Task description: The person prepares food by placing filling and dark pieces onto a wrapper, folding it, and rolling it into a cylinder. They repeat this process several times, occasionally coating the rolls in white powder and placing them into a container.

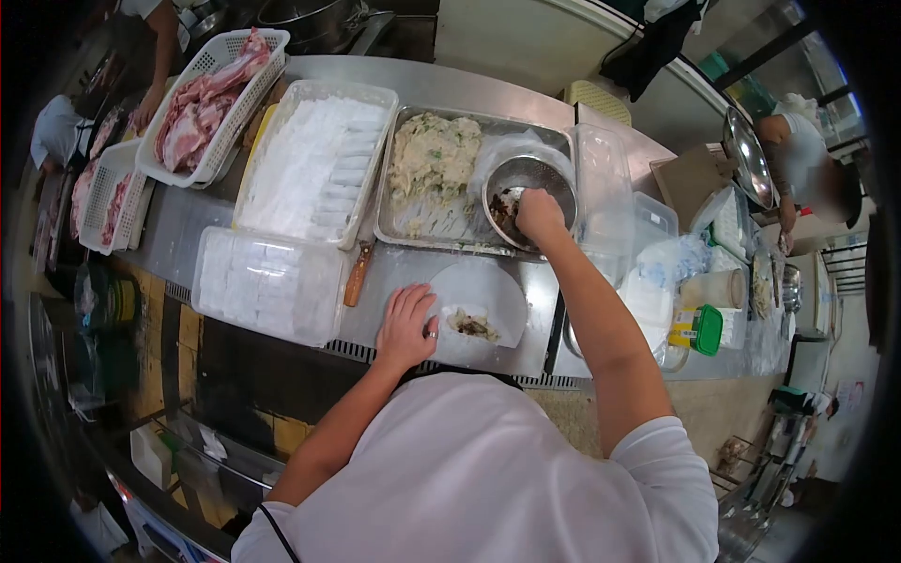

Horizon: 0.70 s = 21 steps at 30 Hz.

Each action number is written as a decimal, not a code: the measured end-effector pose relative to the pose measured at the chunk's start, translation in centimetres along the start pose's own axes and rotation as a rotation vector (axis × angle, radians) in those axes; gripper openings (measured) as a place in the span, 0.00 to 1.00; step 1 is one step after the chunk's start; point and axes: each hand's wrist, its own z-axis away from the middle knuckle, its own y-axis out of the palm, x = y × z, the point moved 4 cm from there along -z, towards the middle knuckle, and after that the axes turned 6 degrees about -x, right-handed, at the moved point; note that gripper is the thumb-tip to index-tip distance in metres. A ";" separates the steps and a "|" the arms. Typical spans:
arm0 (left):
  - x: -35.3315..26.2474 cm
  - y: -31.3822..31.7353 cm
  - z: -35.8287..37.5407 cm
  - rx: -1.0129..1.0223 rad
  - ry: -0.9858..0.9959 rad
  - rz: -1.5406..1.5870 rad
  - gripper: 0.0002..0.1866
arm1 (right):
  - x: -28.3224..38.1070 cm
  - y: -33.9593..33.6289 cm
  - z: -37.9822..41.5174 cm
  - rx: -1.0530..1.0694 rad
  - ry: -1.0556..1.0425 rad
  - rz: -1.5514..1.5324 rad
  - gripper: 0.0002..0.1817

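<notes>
A round white wrapper (507, 298) lies flat on the steel counter, with a small heap of pale filling and dark bits (473, 324) on it. At its left edge rests my left hand (409, 324), fingers spread and a ring on one. My right hand (542, 215) reaches into a metal colander (532, 169) holding dark pieces; its fingertips are bent down and what they hold, if anything, is hidden. The colander stands on the right part of a metal tray (385, 216), beside a mound of pale, green-flecked filling (435, 150).
A wooden-handled tool (357, 278) lies left of the tray. Beyond it are a tub of white powder with rolls (291, 159), a lidded tub (272, 286) and baskets of raw meat (202, 113). Clear containers and a green-lidded tub (696, 329) stand right. People work at both sides.
</notes>
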 end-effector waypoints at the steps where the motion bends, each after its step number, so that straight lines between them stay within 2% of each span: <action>1: 0.1 0.1 0.0 0.001 -0.003 0.000 0.25 | 0.0 0.0 0.0 0.010 0.003 0.002 0.13; 5: 0.0 0.1 -0.1 -0.015 0.008 -0.010 0.25 | -0.2 -1.0 0.2 0.026 0.023 -0.004 0.14; 8: -0.1 0.0 -0.1 -0.016 0.009 -0.012 0.25 | -1.6 -2.1 -0.1 -0.074 0.101 -0.093 0.15; 11: -0.1 0.1 -0.1 -0.027 0.012 -0.009 0.25 | -2.6 -4.8 1.9 -0.200 0.026 -0.465 0.14; 14: -0.1 0.1 -0.2 -0.006 -0.002 0.003 0.24 | -3.8 -4.0 5.9 -0.069 0.141 -1.011 0.12; 16: -0.2 0.0 -0.3 -0.006 0.000 0.004 0.24 | -2.2 -5.2 11.2 0.095 0.162 -1.100 0.10; 18: -0.3 -0.1 -0.4 -0.009 0.008 0.009 0.24 | -1.7 -1.4 15.2 0.194 0.149 -1.170 0.08; 21: -0.3 -0.1 -0.4 -0.011 0.019 0.013 0.24 | 0.0 2.2 20.6 0.284 0.181 -0.997 0.10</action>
